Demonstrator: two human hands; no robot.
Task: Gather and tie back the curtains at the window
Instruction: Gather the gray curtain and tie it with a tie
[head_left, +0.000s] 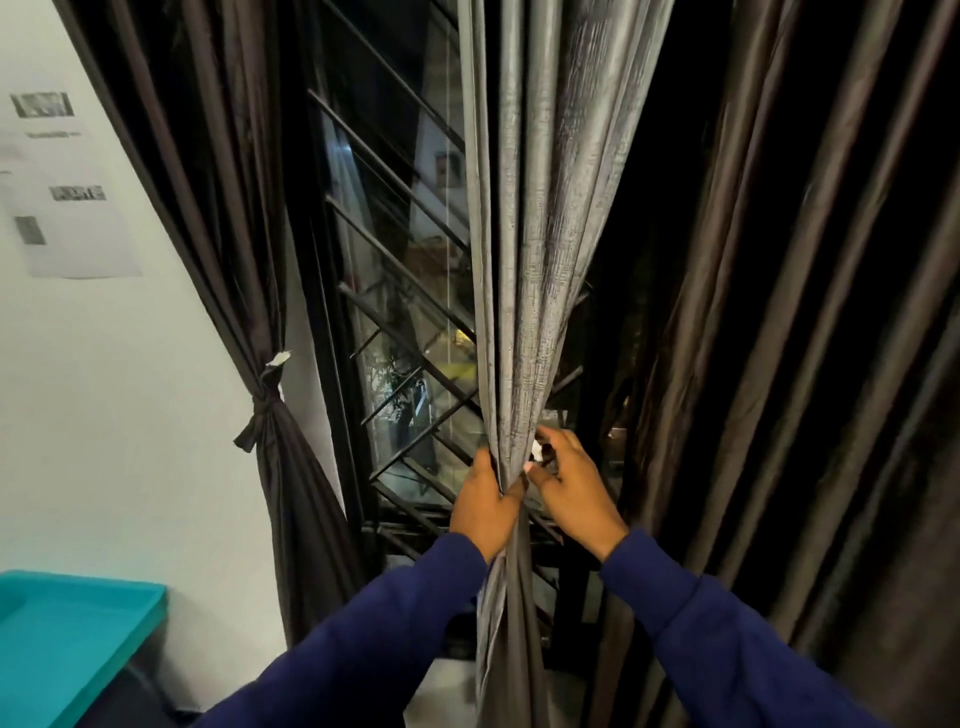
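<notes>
A grey curtain panel (540, 249) hangs in the middle of the window, bunched into tight folds at waist height. My left hand (485, 506) grips the bunch from the left, fingers wrapped round the fabric. My right hand (569, 480) is at the bunch's right side, fingers curled, pinching a small white piece (537, 451) against the cloth. On the left, a dark curtain (228, 218) is gathered and bound by a knotted tie (260, 410) with a white tag. A dark brown curtain (810, 364) hangs loose on the right.
Behind the curtains is a black window frame with a diagonal metal grille (395, 322) and dark glass. A white wall with paper sheets (57, 187) is at the left. A teal surface (67, 634) sits at the lower left.
</notes>
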